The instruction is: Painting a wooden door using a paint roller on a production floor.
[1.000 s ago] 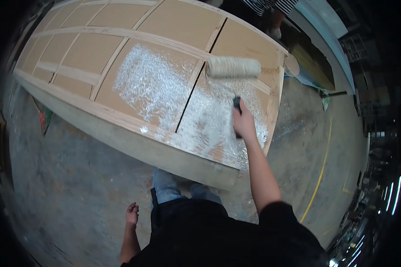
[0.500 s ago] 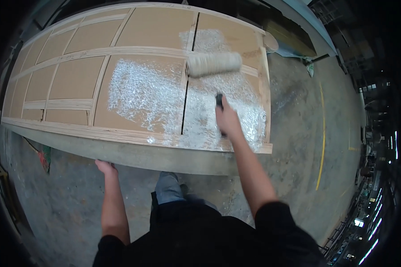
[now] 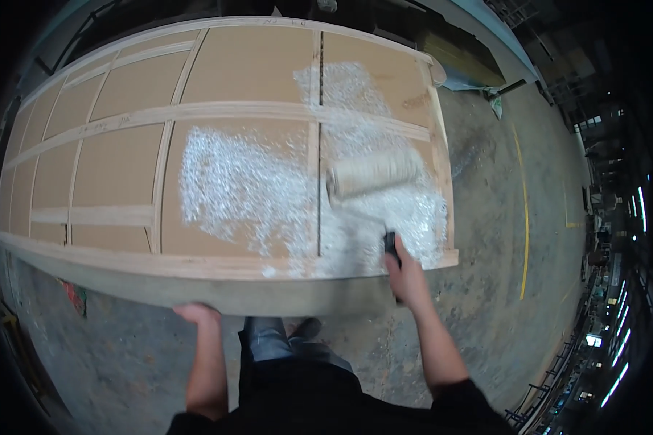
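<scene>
Roller (image 3: 374, 175) sits beyond my right hand (image 3: 406, 279), which grips its handle (image 3: 391, 246). I can't tell whether my left hand (image 3: 198, 313) grips the panel (image 3: 247, 69).

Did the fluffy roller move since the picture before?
Yes, nearer: the roller went from over the middle wooden strip to the strip's near side.

A yellow line (image 3: 527, 217) marked the stained concrete floor (image 3: 486, 239); white strip lights (image 3: 614, 385) glowed at right, a red-and-green scrap (image 3: 74, 296) showed at left.

Free room above panel (image 3: 117, 167) leftward, roller (image 3: 377, 174) rightward
</scene>
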Tool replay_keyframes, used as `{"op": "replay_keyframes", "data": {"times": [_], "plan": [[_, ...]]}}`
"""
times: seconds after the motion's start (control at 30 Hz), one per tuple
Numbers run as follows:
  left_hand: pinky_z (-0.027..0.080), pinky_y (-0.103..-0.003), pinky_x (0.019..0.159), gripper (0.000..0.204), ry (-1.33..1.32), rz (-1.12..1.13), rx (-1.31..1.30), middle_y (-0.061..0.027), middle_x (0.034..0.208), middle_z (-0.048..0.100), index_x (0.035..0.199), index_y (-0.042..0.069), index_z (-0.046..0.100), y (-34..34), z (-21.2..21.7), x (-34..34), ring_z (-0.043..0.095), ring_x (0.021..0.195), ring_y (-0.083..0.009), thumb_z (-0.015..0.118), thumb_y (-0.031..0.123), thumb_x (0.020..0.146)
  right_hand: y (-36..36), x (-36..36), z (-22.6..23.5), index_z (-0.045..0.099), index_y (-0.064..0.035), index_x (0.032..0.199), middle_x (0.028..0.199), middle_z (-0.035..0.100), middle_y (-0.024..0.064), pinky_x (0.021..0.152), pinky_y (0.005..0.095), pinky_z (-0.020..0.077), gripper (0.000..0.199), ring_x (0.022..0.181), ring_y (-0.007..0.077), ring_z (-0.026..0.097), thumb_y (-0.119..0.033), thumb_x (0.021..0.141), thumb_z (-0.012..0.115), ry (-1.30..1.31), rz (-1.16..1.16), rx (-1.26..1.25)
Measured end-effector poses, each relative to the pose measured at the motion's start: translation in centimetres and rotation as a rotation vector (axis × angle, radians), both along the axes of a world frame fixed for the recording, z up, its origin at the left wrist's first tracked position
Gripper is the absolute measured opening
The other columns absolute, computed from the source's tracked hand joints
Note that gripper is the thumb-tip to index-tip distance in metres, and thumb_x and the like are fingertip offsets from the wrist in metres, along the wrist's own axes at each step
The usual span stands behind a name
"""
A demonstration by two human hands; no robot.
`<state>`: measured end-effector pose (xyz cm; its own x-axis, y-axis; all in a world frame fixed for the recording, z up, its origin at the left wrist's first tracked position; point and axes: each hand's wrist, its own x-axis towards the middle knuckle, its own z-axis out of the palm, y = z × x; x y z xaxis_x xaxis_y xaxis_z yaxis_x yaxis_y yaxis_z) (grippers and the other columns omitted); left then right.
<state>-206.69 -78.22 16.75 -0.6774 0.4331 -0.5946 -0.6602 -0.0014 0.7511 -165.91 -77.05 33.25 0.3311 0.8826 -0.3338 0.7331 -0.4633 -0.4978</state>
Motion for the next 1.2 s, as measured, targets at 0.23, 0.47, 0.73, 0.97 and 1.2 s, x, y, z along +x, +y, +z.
{"op": "replay_keyframes", "data": {"times": [0.23,0.47,0.73,0.97,1.2], "plan": [[0.032,-0.043,0.108,0.072,-0.141,0.080,-0.187,-0.0134,0.143,0.038,0.140,0.001,0.037,0.4,0.0,0.0,0.040,0.128,-0.0338,0.023,0.055,0.094,35.3,-2.2,-5.0,0.050,0.0003,0.125,0.101,0.062,0.0299,0.085,0.0473,0.0475,0.045,0.097,0.0449,0.060,-0.025,0.088,0.051,-0.037,0.096,0.219],[0.029,-0.039,0.110,0.073,0.029,0.197,-0.427,-0.0129,0.145,0.038,0.139,-0.001,0.037,-3.0,-6.5,-2.2,0.038,0.130,-0.0325,0.026,0.055,0.094,49.7,-7.9,-5.0,0.055,0.0043,0.107,0.092,0.063,0.0308,0.079,0.0474,0.0503,0.036,0.083,0.0448,0.063,-0.020,0.083,0.047,0.098,-0.005,0.123],[0.038,-0.040,0.104,0.062,-0.009,0.199,-0.275,-0.0208,0.134,0.047,0.131,-0.006,0.045,-1.4,-5.6,-2.1,0.050,0.116,-0.0338,0.026,0.044,0.099,16.7,-10.1,-3.1,0.039,-0.0018,0.138,0.104,0.057,0.0356,0.085,0.0455,0.0481,0.057,0.099,0.0474,0.058,-0.027,0.089,0.052,-0.090,0.001,0.055],[0.032,-0.036,0.109,0.059,0.127,0.214,-0.361,-0.0237,0.140,0.041,0.136,-0.008,0.038,-0.2,-5.4,-1.7,0.045,0.123,-0.0332,0.024,0.037,0.101,-13.1,-0.8,1.5,0.037,-0.0102,0.142,0.093,0.066,0.0253,0.072,0.0370,0.0497,0.055,0.082,0.0335,0.067,-0.015,0.091,0.057,-0.037,0.011,-0.183],[0.032,-0.035,0.108,0.059,0.276,0.204,-0.386,-0.0265,0.140,0.039,0.135,-0.010,0.037,-0.7,-4.5,-1.1,0.043,0.125,-0.0343,0.025,0.036,0.101,-3.6,2.8,4.4,0.039,-0.0080,0.140,0.107,0.061,0.0263,0.085,0.0384,0.0480,0.052,0.100,0.0428,0.059,-0.017,0.091,0.057,-0.230,0.509,-0.125]]}}
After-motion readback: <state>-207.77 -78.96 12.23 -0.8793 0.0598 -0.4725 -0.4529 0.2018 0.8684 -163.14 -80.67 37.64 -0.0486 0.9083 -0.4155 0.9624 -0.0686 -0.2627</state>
